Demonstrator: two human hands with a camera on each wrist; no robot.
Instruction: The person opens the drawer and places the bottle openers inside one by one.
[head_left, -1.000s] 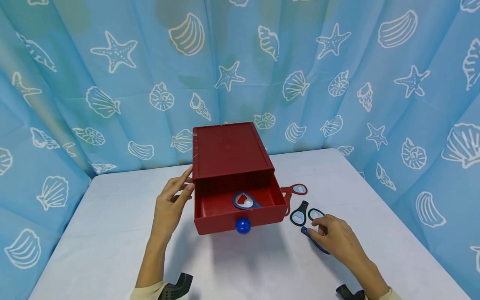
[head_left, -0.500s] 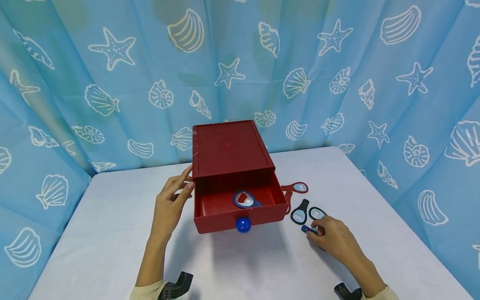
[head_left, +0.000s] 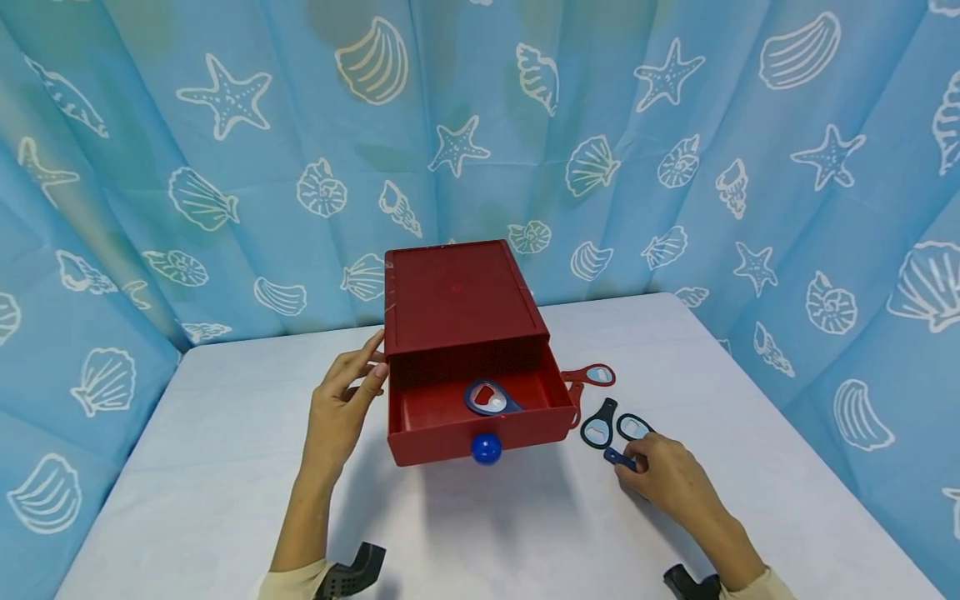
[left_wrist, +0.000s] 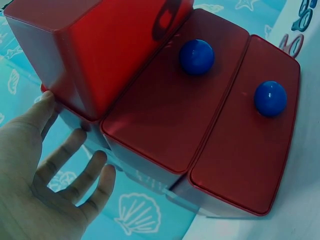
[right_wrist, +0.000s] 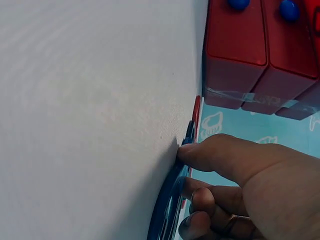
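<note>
A red drawer cabinet (head_left: 459,292) stands on the table with its top drawer (head_left: 435,451) pulled out. Inside that drawer lies a blue bottle opener (head_left: 491,398). My left hand (head_left: 333,421) is at the cabinet's left side, thumb and fingertips right at its wall, fingers spread in the left wrist view. To the right of the cabinet, my right hand (head_left: 675,483) pinches another blue bottle opener (head_left: 618,458) between thumb and fingers. In the right wrist view this blue opener (right_wrist: 170,195) is tilted up on edge, close over the white cloth; in the head view the hand hides its ring end.
Two black bottle openers (head_left: 597,431) lie just beyond my right hand. Red bottle openers (head_left: 598,375) lie against the cabinet's right side. Two lower drawers (left_wrist: 160,100) with blue knobs (left_wrist: 270,98) are closed. A blue shell-print curtain (head_left: 480,125) hangs behind the table.
The right thumb and fingers have closed on the blue opener, and the hand now covers more of it. The left hand and cabinet have stayed put.
</note>
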